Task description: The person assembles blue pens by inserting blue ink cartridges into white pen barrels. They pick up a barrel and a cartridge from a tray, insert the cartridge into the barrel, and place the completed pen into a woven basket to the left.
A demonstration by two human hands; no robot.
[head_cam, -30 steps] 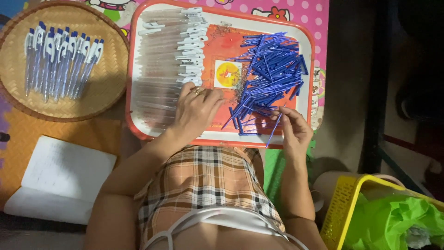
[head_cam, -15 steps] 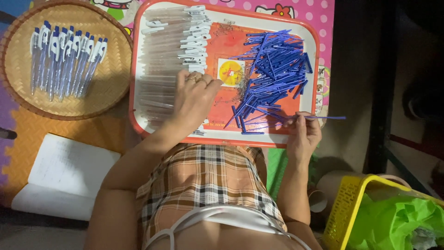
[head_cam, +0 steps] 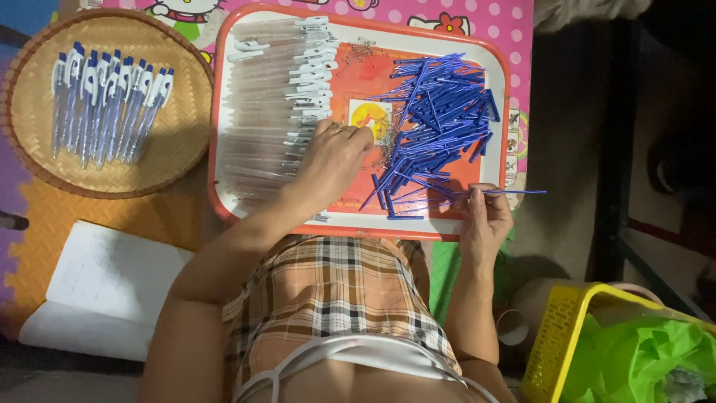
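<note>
A red-rimmed tray [head_cam: 218,160] holds a row of clear pen barrels with white clips [head_cam: 277,97] on its left and a heap of blue ink refills [head_cam: 440,119] on its right. My left hand [head_cam: 334,158] rests on the tray between the barrels and the refills, fingers curled over small metal springs [head_cam: 385,143]; what it holds I cannot tell. My right hand [head_cam: 485,224] sits at the tray's near right corner and pinches one blue refill [head_cam: 514,192], which sticks out level to the right past the rim.
A round woven basket [head_cam: 179,142] at the left holds several finished pens with blue caps [head_cam: 108,104]. A white open booklet [head_cam: 97,283] lies at lower left. A yellow basket [head_cam: 563,336] with green plastic bags [head_cam: 649,351] stands at lower right, next to a cardboard tube [head_cam: 512,327].
My right hand picked one blue refill out of the heap and drew it to the right, past the tray's rim. My left hand stayed on the tray's middle.
</note>
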